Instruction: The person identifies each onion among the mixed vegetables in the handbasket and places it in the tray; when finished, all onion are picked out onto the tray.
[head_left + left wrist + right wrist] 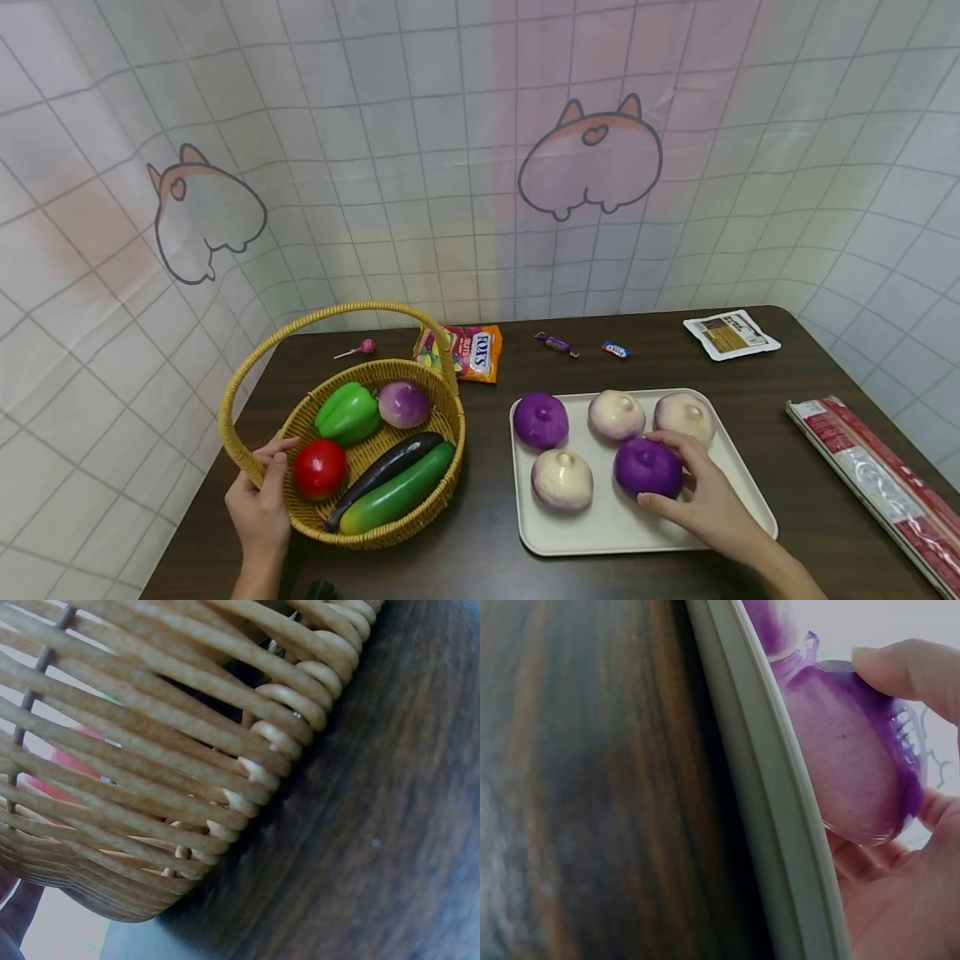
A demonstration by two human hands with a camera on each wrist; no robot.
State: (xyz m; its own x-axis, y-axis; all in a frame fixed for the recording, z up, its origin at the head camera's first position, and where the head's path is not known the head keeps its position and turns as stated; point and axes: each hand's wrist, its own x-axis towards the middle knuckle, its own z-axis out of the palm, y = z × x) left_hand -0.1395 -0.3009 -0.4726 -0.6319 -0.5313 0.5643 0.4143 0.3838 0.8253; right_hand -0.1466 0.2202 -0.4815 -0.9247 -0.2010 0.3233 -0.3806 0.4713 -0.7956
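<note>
My left hand grips the left side of a yellow wicker basket at its rim, by the foot of the handle. In the basket lie a green bell pepper, a red tomato, an eggplant, a green cucumber-like vegetable and a purple-and-white turnip. Over the cream tray, my right hand holds a deep purple turnip between thumb and fingers. The right wrist view shows the turnip's paler underside near the tray's rim.
Another purple turnip and three whitish turnips, one at front left, sit on the tray. Behind are a lollipop, a candy bag, two wrapped sweets and a white packet. A long red-and-silver package lies right.
</note>
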